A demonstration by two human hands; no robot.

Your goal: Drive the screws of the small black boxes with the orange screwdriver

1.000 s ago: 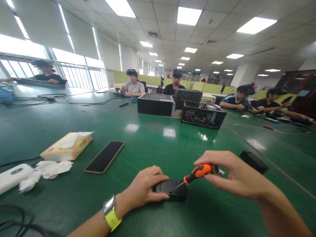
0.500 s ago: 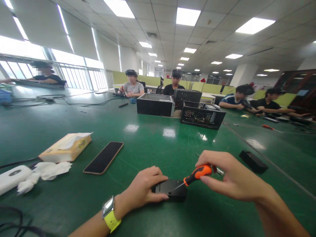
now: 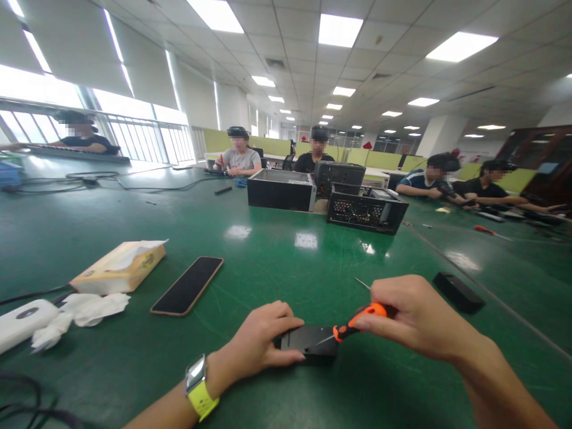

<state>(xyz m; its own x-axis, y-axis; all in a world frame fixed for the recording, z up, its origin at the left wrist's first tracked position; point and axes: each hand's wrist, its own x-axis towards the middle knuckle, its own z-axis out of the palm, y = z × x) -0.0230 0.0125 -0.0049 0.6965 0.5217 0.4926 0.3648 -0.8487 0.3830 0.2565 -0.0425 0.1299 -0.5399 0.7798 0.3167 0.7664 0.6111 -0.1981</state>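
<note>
Green table (image 3: 268, 253): one, with a seam (image 3: 504, 301) running across its right part.
Screwdriver (image 3: 374, 309): one in hand, orange and black, tilted; its tip points down to the left and toward the table's near edge, its long axis aslant. The tip is at the top of the black box (image 3: 315, 335), close to the left thumb.
Black box: one under the hands, flat on the near part of the table, long axis left to right.
Left grip (image 3: 268, 333): one, thumb and fingers clamped on the black box's left end.
Right grip (image 3: 413, 316): one, clamped on the screwdriver's handle, some fingers hidden.
Watch (image 3: 201, 384): one, yellow strap, left wrist.
Metal rod (image 3: 363, 283): one, just past the right grip, partly hidden.
Second black box (image 3: 459, 292): one, near the seam.
Phone (image 3: 187, 286): one, long axis slanting from near left to far right.
Tissue pack (image 3: 120, 268): one, left of the phone, beside crumpled tissue (image 3: 93, 308).
White device (image 3: 24, 322): one, toward the left edge.
Computer cases (image 3: 280, 193): three, grouped toward the far edge.
Second screwdriver (image 3: 488, 230): one, toward the right edge.
People (image 3: 243, 159): five, around the table.
</note>
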